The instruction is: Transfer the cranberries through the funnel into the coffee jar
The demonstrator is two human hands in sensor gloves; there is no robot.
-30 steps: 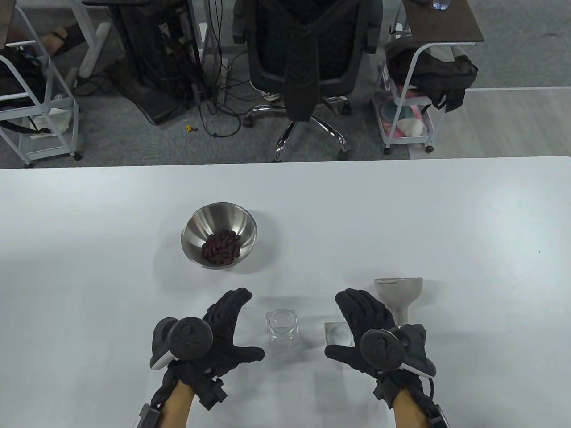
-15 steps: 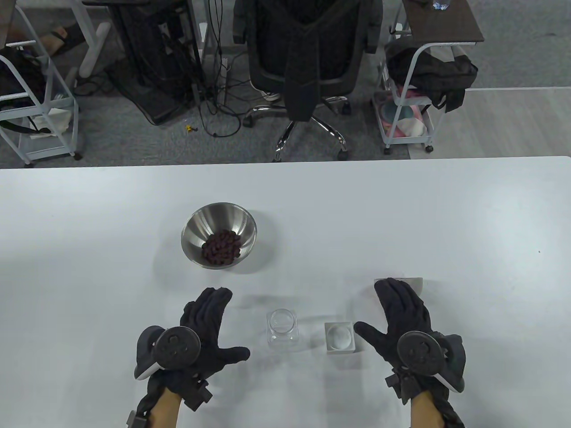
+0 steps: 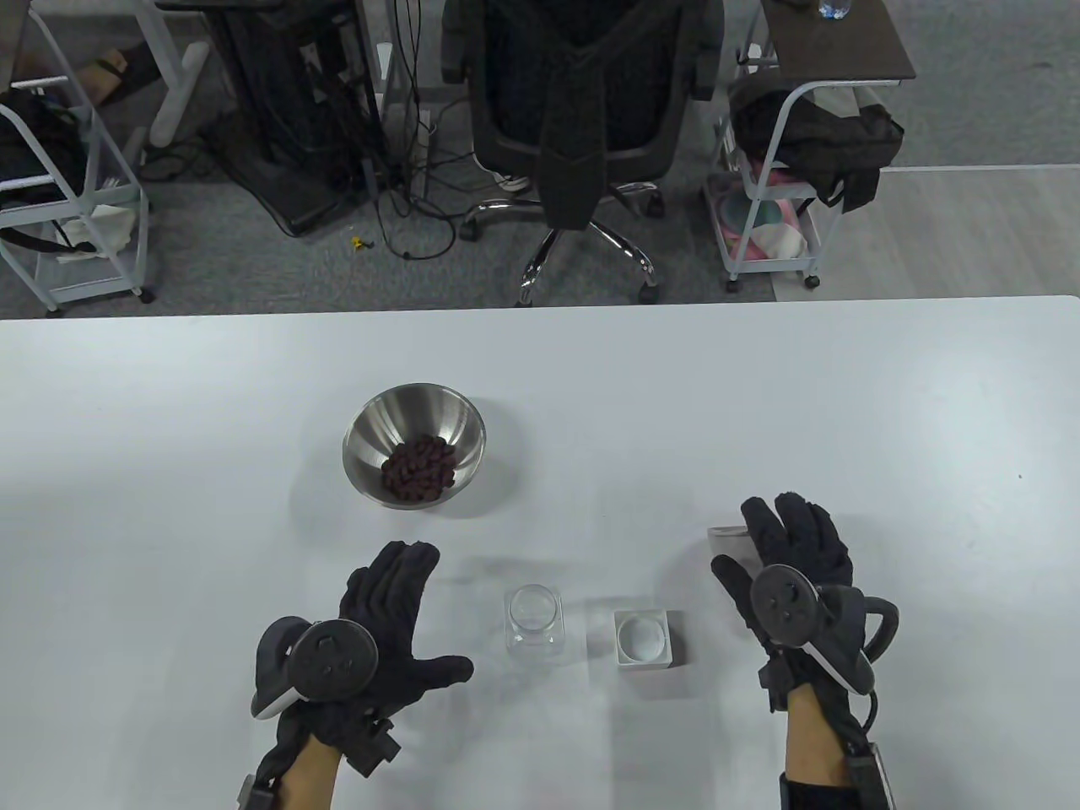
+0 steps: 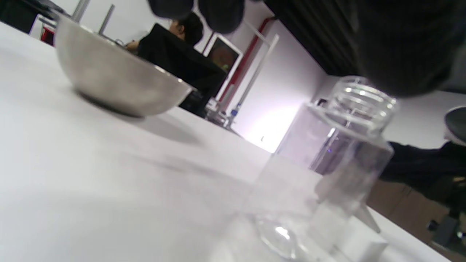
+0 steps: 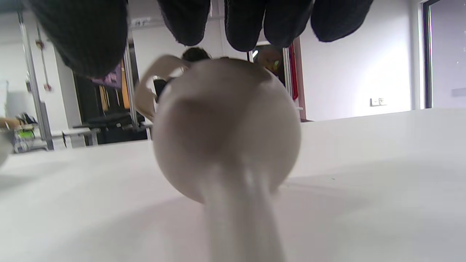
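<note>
The left hand [image 3: 384, 620] hovers spread and empty at nine o'clock of the open jar [image 3: 533, 620], a slick, breakable thing. At twelve o'clock of the right hand [image 3: 789, 561] lies the funnel [image 5: 225, 134], probably light and stiff, best taken around its bowl. That hand, fingers open above it and holding nothing, has moved forward over it.

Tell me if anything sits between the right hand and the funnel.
Nothing visible does. The right hand hangs directly over the funnel, fingers spread above its bowl, with only open air between them.
</note>
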